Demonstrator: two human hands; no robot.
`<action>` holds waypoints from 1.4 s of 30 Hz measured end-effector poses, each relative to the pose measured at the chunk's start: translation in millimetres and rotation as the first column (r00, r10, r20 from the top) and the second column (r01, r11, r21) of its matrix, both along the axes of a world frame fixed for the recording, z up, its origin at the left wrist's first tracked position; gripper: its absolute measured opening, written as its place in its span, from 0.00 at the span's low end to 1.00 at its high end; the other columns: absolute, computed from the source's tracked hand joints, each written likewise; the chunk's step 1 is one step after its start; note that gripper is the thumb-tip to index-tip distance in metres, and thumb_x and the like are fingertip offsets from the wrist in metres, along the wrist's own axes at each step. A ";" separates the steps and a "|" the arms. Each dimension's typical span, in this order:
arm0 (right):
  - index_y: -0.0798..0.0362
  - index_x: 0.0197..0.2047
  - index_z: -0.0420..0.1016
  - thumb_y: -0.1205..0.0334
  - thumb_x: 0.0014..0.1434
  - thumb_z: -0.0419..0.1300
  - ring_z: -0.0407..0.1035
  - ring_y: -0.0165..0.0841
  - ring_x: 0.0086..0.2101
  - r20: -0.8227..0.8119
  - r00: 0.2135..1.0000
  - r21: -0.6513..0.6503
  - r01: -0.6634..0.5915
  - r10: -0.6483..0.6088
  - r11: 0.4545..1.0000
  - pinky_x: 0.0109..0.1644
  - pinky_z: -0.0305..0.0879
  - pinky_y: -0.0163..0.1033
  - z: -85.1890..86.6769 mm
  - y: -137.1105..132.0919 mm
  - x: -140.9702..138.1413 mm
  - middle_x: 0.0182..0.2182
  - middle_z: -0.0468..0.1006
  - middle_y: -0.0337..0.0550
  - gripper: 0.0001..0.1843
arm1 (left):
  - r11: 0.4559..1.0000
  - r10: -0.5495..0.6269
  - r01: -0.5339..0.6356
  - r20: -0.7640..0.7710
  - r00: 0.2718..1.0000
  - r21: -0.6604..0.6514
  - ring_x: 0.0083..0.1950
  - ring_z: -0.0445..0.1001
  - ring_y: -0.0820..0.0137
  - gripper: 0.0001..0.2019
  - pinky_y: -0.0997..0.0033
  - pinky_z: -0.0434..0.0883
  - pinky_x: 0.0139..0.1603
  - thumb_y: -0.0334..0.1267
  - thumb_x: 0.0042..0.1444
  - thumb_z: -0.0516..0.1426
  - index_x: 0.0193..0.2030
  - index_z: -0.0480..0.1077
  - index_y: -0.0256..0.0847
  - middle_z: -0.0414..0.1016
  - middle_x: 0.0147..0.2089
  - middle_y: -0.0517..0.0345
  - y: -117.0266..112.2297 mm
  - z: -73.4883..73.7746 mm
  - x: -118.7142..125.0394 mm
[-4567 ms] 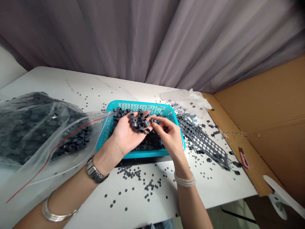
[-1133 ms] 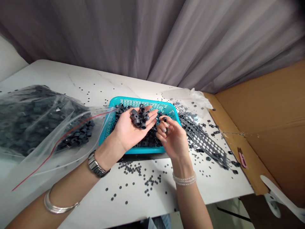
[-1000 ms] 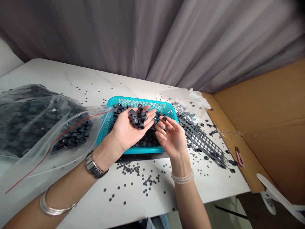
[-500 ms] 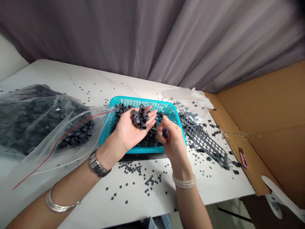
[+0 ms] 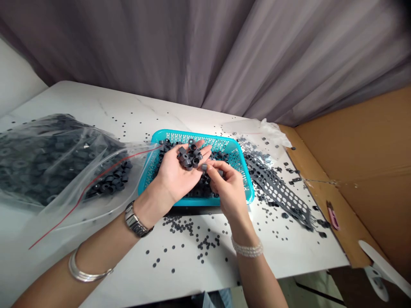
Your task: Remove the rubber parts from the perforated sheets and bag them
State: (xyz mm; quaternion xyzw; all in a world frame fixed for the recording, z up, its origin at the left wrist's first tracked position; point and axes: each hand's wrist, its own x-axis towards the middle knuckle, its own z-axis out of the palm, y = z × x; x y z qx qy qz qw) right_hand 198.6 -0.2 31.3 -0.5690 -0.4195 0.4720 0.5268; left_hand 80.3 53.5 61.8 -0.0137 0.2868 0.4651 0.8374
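Tabletop [image 5: 289,252]: white, carrying all the main items; a clear bag [image 5: 58,162] of dark pieces lies toward the left edge, its red-striped mouth reaching the basket's near side; the turquoise basket [image 5: 192,201] stands around the middle, part-filled with similar pieces; a perforated dark strip [image 5: 279,192] lies near the right edge among loose scraps.

Left hand [image 5: 173,179]: palm up over the basket, fingers apart and extended, bearing a heap of dark ring-like pieces [image 5: 190,158]; right hand [image 5: 227,184]: thumb and forefinger clamped on a single piece [image 5: 204,167], just beside the left fingers.

Small dark discs [image 5: 180,225]: scattered between the basket and the front edge.

Risks, in my judgement: a tilt of the left palm could spill the heap, since nothing walls it in; the pinched piece could slip, its hold being small; the left forearm could drag the bag's mouth, shedding contents; the right forearm could sweep discs off the front edge.
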 end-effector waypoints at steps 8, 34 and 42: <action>0.54 0.26 0.72 0.64 0.50 0.55 0.55 0.24 0.20 -0.598 0.800 -0.045 -0.103 0.056 0.994 0.19 0.39 0.32 6.4 4.7 7.5 0.24 0.68 0.41 0.06 | 1.000 0.001 -0.001 0.024 1.000 0.025 0.58 0.71 0.60 0.13 0.61 0.66 0.60 0.32 0.56 0.49 0.42 0.71 0.34 0.75 0.53 0.40 -1.3 -1.2 -2.3; 0.50 0.43 0.77 0.55 0.57 0.62 0.46 0.25 0.20 0.025 1.000 0.109 0.011 -0.013 0.994 0.23 0.43 0.36 1.0 3.7 8.1 0.19 0.54 0.30 0.12 | 0.998 -0.057 0.055 0.041 0.998 0.033 0.53 0.74 0.64 0.12 0.67 0.70 0.50 0.31 0.58 0.49 0.42 0.72 0.34 0.78 0.47 0.47 -6.6 6.9 0.6; 0.50 0.43 0.75 0.55 0.53 0.66 0.47 0.24 0.20 0.015 1.000 0.112 0.013 -0.014 0.994 0.23 0.43 0.35 3.4 3.4 4.0 0.19 0.57 0.30 0.15 | 0.996 -0.060 0.060 0.007 0.998 0.062 0.53 0.74 0.63 0.11 0.67 0.70 0.51 0.31 0.57 0.50 0.41 0.73 0.35 0.78 0.49 0.46 -5.3 9.9 -0.3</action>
